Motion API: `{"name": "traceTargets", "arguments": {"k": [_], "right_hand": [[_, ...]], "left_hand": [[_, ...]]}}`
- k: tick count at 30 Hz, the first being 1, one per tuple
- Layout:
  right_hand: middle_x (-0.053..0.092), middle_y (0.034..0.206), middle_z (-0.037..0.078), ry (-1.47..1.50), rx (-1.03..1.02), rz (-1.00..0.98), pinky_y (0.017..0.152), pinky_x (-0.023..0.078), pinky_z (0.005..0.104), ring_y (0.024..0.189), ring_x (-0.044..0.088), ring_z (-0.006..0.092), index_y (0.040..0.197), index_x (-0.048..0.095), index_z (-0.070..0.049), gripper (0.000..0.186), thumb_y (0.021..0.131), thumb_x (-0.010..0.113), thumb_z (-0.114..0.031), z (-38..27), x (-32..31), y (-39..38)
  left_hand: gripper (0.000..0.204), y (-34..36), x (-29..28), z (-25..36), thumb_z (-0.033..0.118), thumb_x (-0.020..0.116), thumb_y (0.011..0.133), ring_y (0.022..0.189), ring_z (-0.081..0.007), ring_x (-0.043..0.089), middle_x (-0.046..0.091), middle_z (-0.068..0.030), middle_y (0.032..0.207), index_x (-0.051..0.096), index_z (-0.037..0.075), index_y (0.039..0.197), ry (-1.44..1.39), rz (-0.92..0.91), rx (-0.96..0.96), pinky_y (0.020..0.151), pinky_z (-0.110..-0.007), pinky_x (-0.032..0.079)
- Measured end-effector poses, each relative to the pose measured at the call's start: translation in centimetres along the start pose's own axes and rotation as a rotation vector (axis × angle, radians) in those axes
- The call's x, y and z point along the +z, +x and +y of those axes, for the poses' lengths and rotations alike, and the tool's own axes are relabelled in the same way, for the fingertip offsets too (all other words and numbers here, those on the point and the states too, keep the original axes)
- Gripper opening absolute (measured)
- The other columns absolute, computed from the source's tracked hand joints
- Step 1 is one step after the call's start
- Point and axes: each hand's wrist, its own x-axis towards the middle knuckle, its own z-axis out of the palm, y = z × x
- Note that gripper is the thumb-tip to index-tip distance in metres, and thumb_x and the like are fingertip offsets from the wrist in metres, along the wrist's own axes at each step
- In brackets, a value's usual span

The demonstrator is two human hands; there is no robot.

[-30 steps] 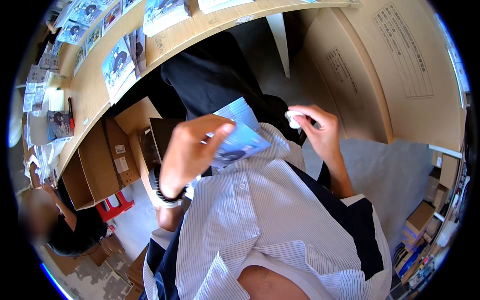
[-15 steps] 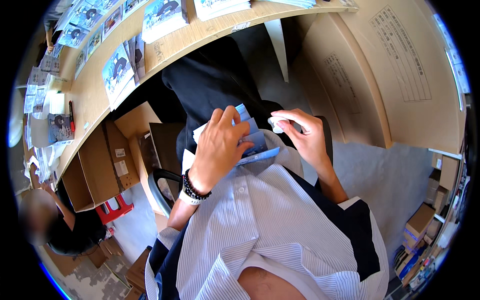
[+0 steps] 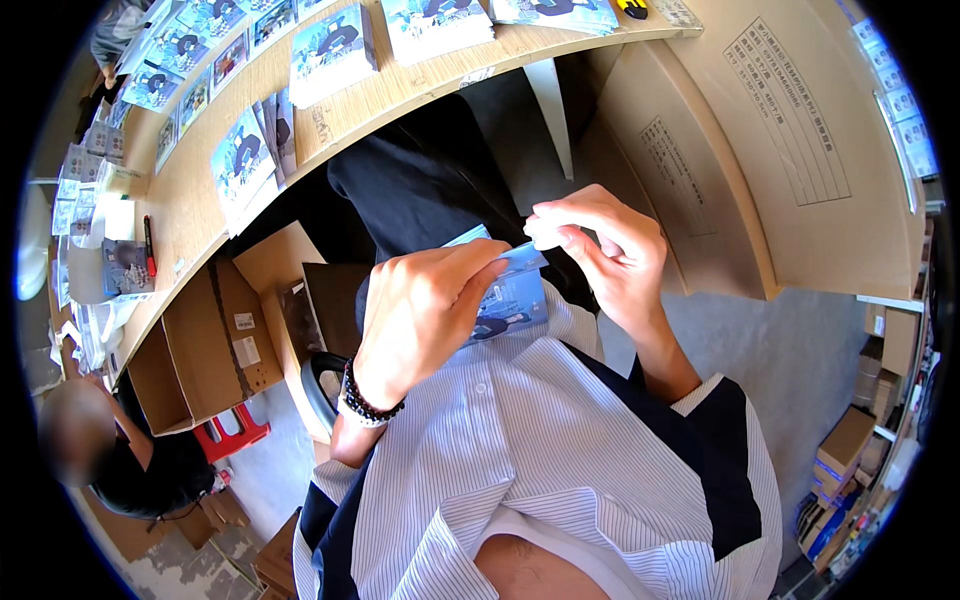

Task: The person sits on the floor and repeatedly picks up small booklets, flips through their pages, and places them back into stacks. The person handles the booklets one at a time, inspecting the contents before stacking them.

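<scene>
Above my lap, my left hand pinches a flat blue printed packet between thumb and fingers. A dark bead bracelet and a white band circle that wrist. Beside the packet's upper right corner, my right hand has thumb and index finger closed on a small white piece. Its exact kind is too small to make out. The white piece is at or very near the packet's top edge; whether they touch I cannot tell. My left hand covers part of the packet.
Stacks of printed blue cards lie along the curved wooden table. An open cardboard box is below it at left, near a red stool. Large cartons stand at right. A co-worker sits at far left.
My left hand now holds the blue packet's upper part, its printed face turned up. My right hand has moved up and in, bringing the white piece to the packet's top edge.
</scene>
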Motion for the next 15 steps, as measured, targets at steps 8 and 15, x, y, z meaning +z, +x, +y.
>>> {"name": "traceTargets", "arguments": {"k": [8,15], "right_hand": [[0.073,0.092,0.010,-0.023,0.002,-0.019,0.066,0.056,0.0263,0.080,0.071,0.0185,0.107,0.075,-0.003,0.028,0.082,0.074,0.008,-1.0,0.5,0.9],[0.073,0.089,0.010,-0.196,0.022,-0.110,0.068,0.055,0.0295,0.079,0.068,0.0203,0.106,0.075,-0.003,0.025,0.083,0.074,0.005,0.6,0.3,-0.8]], "left_hand": [[0.009,0.0,0.5,-1.1,0.013,0.070,0.092,0.058,-0.0238,0.067,0.069,-0.0095,0.071,0.074,0.007,0.096,-0.101,0.111,0.012,0.052,-0.032,0.049],[0.017,-0.4,-2.2,-2.6,0.017,0.065,0.098,0.060,-0.0121,0.061,0.069,-0.0062,0.075,0.072,0.002,0.097,-0.253,0.370,-0.163,0.056,-0.026,0.046]]}}
